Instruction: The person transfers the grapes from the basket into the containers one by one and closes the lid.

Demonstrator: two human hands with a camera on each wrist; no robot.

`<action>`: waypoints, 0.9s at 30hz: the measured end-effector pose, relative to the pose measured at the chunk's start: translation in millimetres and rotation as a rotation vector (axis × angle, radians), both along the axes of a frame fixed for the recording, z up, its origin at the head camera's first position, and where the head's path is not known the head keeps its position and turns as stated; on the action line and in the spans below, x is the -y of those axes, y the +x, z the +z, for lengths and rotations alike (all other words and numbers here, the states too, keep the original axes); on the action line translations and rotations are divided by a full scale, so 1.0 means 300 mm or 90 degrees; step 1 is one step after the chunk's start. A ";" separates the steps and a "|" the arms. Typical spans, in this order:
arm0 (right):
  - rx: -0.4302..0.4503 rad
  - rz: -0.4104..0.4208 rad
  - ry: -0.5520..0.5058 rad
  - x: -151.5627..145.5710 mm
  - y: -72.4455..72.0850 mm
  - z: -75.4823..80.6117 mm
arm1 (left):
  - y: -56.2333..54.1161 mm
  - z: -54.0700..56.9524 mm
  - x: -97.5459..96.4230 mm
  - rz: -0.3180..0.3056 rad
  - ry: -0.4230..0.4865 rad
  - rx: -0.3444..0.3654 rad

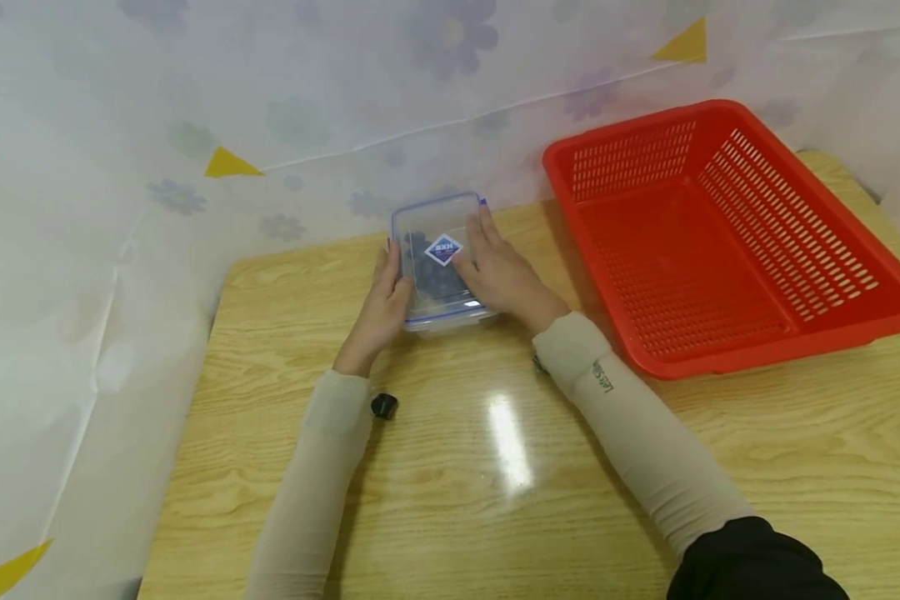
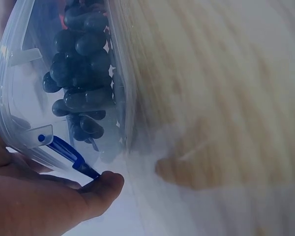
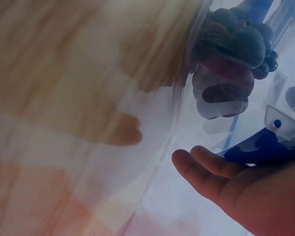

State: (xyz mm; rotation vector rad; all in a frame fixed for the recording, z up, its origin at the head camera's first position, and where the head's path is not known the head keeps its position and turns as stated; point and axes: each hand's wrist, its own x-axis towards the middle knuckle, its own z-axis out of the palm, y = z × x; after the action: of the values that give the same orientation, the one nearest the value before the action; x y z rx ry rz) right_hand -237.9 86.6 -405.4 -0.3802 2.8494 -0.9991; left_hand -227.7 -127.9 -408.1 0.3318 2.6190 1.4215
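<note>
A clear plastic food container (image 1: pixel 446 321) with a blue-edged lid (image 1: pixel 438 213) sits near the table's back edge. Dark grapes (image 2: pixel 81 71) show through its wall. My left hand (image 1: pixel 378 308) lies along its left side, and in the left wrist view a fingertip touches a blue clip (image 2: pixel 73 156) that slants outward. On the other side, my right hand (image 1: pixel 504 273) has its thumb over the lid beside the diamond label (image 1: pixel 444 250) and its straight fingers along the edge. Those fingers lie by another blue clip (image 3: pixel 265 148) in the right wrist view.
A large red plastic basket (image 1: pixel 675 242) with slotted walls stands to the right of the container, close to my right forearm. The wood-grain table (image 1: pixel 450 500) meets a flower-patterned wall covering (image 1: pixel 330 108) at the back and left.
</note>
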 end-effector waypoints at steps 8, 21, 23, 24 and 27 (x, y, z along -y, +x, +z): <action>0.007 0.002 0.006 -0.002 -0.002 0.003 | 0.004 0.007 -0.005 0.005 -0.023 -0.035; 0.002 0.000 -0.004 0.000 0.000 0.007 | 0.003 0.011 -0.022 0.024 -0.055 -0.101; 0.000 0.001 -0.006 0.000 0.000 0.006 | 0.005 0.012 -0.025 0.026 -0.056 -0.096; 0.001 0.001 -0.006 0.000 -0.001 0.005 | 0.005 0.013 -0.027 0.029 -0.055 -0.091; 0.007 0.000 -0.005 0.001 -0.002 0.006 | 0.005 0.015 -0.029 0.034 -0.047 -0.075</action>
State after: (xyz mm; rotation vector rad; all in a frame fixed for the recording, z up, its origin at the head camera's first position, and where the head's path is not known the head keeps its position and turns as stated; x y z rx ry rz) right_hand -238.6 86.2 -403.6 -0.3741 2.8373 -1.0102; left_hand -226.3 -119.2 -403.6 0.3483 2.7870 1.3557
